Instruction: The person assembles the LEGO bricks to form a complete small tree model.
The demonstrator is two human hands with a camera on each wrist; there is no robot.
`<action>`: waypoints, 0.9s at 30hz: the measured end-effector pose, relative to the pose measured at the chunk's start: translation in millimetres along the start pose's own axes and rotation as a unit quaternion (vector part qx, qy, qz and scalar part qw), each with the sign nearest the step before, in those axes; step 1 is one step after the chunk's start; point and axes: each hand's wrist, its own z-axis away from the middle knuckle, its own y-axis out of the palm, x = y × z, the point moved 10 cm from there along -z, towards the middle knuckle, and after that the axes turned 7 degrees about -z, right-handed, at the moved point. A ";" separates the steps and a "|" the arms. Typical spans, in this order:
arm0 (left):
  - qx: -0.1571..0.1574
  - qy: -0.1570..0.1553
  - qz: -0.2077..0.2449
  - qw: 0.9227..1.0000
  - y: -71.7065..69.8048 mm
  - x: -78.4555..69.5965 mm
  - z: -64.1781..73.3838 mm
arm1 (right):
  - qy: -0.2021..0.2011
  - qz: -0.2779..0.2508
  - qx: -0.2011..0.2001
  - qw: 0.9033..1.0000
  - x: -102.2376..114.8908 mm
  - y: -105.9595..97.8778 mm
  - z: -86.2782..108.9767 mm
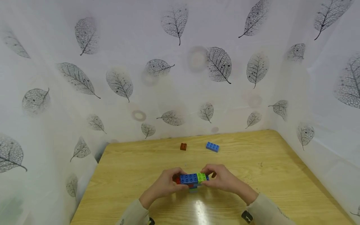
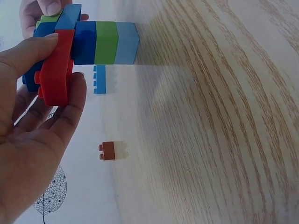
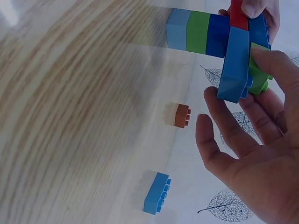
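Observation:
Both hands hold a structure of stacked toy building bricks. Its column has a light blue brick (image 2: 127, 43) at the bottom, then a green brick (image 2: 107, 43) and a dark blue brick (image 3: 217, 35). Across it lie a red brick (image 2: 57, 70) and a blue brick (image 3: 235, 60), end to end. On top sit a long dark blue brick (image 1: 188, 178) and a lime green brick (image 1: 201, 177). My left hand (image 1: 166, 184) grips the red end, thumb against the red brick. With thumb and fingers, my right hand (image 1: 222, 179) pinches the lime green brick at the other end.
A small brown brick (image 1: 183, 146) lies near the back of the wooden table (image 1: 135, 162). To its right is a loose blue brick (image 1: 212, 147). A white leaf-patterned curtain (image 1: 180, 90) surrounds the table at the back and sides.

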 end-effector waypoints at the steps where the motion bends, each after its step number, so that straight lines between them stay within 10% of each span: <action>1: 0.000 -0.001 0.001 1.000 -0.1 0.3 -0.2 | -0.002 -0.005 0.000 1.000 0.1 0.4 0.1; 27: -0.002 -0.015 0.000 1.000 0.9 6.1 1.5 | -0.040 -0.027 0.010 0.999 8.3 5.5 1.4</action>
